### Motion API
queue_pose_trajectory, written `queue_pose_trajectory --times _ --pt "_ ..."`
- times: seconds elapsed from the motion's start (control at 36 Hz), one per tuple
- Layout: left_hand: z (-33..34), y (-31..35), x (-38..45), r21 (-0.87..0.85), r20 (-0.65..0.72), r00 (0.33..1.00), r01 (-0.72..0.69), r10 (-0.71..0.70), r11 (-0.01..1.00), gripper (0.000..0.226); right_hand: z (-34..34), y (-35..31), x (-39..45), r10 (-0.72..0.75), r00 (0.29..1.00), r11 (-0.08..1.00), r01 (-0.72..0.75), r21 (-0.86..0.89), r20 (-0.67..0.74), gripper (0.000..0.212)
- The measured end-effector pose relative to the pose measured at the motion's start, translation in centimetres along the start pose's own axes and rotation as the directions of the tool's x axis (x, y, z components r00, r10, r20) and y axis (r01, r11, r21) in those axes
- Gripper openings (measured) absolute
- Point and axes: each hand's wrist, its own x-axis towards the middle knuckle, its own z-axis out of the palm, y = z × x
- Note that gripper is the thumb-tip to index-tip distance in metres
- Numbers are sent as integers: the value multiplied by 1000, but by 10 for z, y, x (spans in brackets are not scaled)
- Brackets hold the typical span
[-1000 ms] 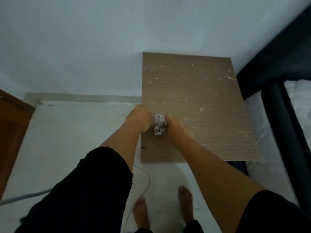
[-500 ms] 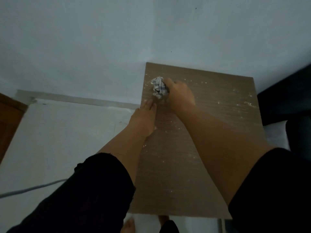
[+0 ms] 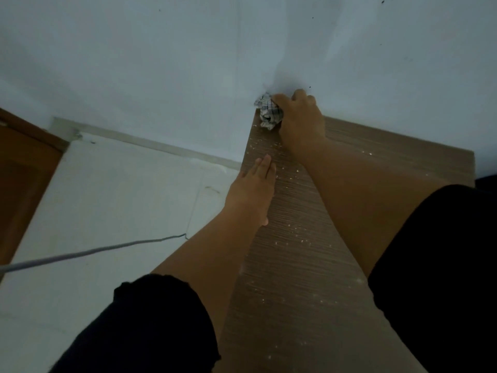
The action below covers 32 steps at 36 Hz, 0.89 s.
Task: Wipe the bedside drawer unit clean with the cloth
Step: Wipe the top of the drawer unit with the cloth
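Bunching the checked white cloth point(image 3: 269, 113) in the gripping right hand point(image 3: 301, 117), crumbs could be swept off the brown wood-grain drawer unit point(image 3: 309, 238) beside the flat, open left hand point(image 3: 254, 189).

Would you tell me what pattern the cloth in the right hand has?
The cloth is white with a dark checked grid, seen in the head view.
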Motion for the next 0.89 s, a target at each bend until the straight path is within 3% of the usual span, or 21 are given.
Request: queue_pose_trajectory --times 0.42,0.64,0.72,0.89 --pt "4 -4 0 -48 -50 999 -7 5 999 113 11 0 13 1 999 1000 -1 1 36 43" --pt "42 3 -42 -182 -329 938 48 -107 982 70 8 -12 -15 -61 995 997 64 -37 80 45" --pt "59 3 -61 -240 -361 919 75 -161 968 61 12 -20 -36 -75 992 995 81 -56 100 47" --pt "76 2 -92 -468 -334 893 121 -301 876 79 22 -33 -91 -140 980 988 148 -48 141 43"
